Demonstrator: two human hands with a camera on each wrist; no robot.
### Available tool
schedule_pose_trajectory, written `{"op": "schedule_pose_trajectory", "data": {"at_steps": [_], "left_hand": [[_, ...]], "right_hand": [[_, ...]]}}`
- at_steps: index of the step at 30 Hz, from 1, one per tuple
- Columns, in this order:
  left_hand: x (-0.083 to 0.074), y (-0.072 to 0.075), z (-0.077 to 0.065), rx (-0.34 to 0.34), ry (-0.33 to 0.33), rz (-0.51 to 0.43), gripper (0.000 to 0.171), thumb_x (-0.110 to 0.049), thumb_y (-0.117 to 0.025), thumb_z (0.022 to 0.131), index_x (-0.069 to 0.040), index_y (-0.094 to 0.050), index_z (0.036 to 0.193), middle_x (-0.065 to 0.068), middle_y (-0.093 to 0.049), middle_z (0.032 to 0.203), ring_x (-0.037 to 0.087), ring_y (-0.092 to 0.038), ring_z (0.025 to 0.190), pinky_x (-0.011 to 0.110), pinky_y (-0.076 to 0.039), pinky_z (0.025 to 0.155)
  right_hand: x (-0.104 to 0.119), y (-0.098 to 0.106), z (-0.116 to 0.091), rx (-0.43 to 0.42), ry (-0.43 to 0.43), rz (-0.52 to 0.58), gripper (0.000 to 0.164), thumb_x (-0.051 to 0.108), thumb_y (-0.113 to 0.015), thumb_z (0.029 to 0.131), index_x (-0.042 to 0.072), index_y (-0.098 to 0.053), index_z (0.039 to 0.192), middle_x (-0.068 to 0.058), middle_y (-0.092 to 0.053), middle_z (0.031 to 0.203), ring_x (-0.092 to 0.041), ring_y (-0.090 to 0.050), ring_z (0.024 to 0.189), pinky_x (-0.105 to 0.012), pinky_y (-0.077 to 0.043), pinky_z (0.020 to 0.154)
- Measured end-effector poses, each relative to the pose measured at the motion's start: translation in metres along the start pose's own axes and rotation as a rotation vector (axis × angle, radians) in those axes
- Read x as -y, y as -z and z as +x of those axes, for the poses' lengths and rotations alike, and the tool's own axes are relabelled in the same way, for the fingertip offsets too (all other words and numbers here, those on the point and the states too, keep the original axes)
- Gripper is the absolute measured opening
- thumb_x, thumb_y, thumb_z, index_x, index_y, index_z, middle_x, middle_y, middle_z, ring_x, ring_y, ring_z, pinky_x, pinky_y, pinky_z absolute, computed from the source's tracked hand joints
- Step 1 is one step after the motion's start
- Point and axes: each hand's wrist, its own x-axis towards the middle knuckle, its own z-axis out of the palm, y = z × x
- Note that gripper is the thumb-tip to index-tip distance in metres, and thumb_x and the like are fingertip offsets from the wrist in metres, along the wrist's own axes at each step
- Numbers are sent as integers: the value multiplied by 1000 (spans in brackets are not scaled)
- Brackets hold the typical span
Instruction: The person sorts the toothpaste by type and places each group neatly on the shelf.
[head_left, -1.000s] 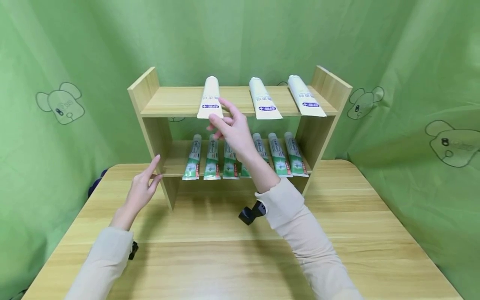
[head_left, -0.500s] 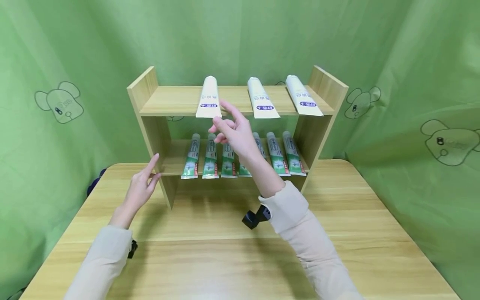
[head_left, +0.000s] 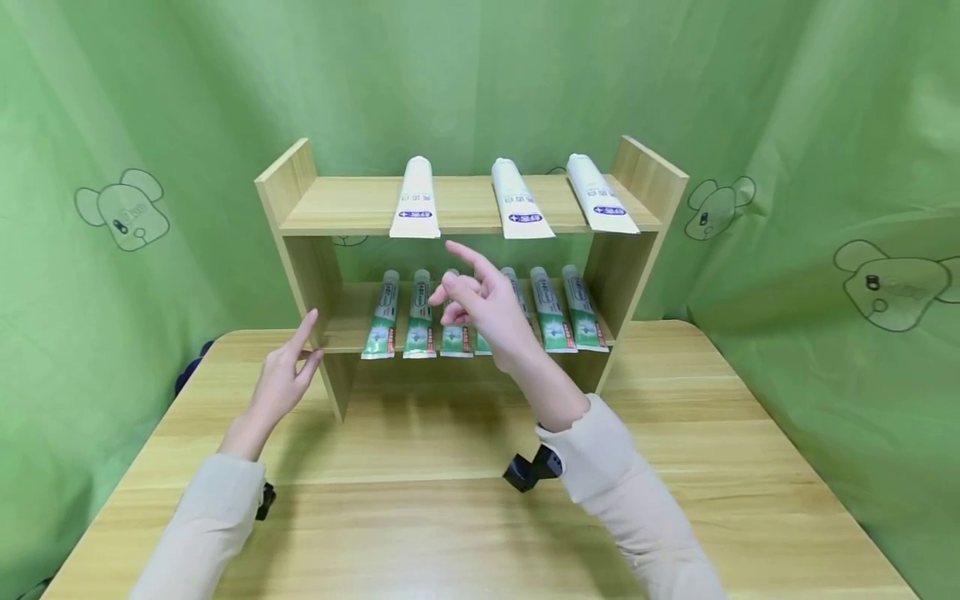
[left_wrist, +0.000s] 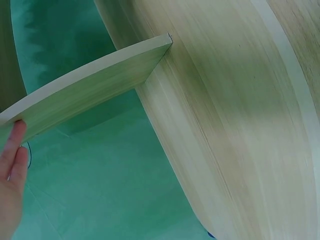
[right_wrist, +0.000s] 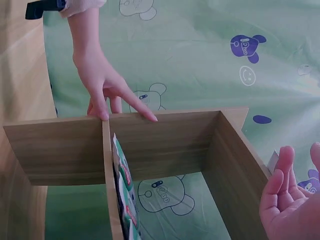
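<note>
My left hand (head_left: 279, 379) rests at the left front of a wooden shelf rack (head_left: 345, 207), straight index finger and thumb touching the side panel and middle board edge. In the right wrist view, this left hand (right_wrist: 102, 80) has its index finger on the panel. My right hand (head_left: 491, 312) is in the air before the rack, index finger extended, others loosely bent, holding nothing. Just above its fingertip lies a white toothpaste tube (head_left: 415, 204) on the top board. Two more white tubes lie right of it, a middle one (head_left: 519, 200) and a right one (head_left: 600, 196).
Several green-and-white toothpaste tubes (head_left: 382, 321) lie in a row on the middle board, some partly hidden behind my right hand. The rack stands on a wooden table (head_left: 420, 533). A green curtain (head_left: 480, 75) with cartoon heads hangs behind and beside it.
My right hand has drawn away from the left white tube, moving down and to the right. That tube stays on the top board. My left hand keeps its place.
</note>
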Motion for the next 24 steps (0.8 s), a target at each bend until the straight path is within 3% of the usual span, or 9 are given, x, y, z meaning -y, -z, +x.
{"op": "schedule_pose_trajectory", "data": {"at_steps": [4, 15, 24], "left_hand": [[1, 0, -1, 6, 13, 13, 72, 3, -60, 83, -17, -27, 144, 31, -49, 124, 41, -63, 79, 52, -53, 67], [-1, 2, -6, 23, 52, 23, 71, -1, -60, 84, -15, -25, 145, 30, -47, 127, 42, -63, 81, 53, -52, 67], [-5, 5, -7, 16, 88, 5, 66, -2, -59, 85, -10, -29, 143, 28, -45, 130, 43, -63, 81, 54, -52, 70]], "right_hand": [[-6, 5, -9, 16, -12, -10, 47, 15, -49, 95, 17, -36, 139, 2, -64, 76, -11, -57, 56, -21, -48, 56], [-25, 22, -36, 57, -129, 8, 44, 20, -46, 96, 14, -36, 139, -4, -62, 81, -10, -56, 58, -20, -50, 63], [-44, 38, -54, 36, -167, -34, 46, 19, -45, 96, 3, -34, 138, 2, -62, 79, -9, -57, 60, -21, -51, 64]]}}
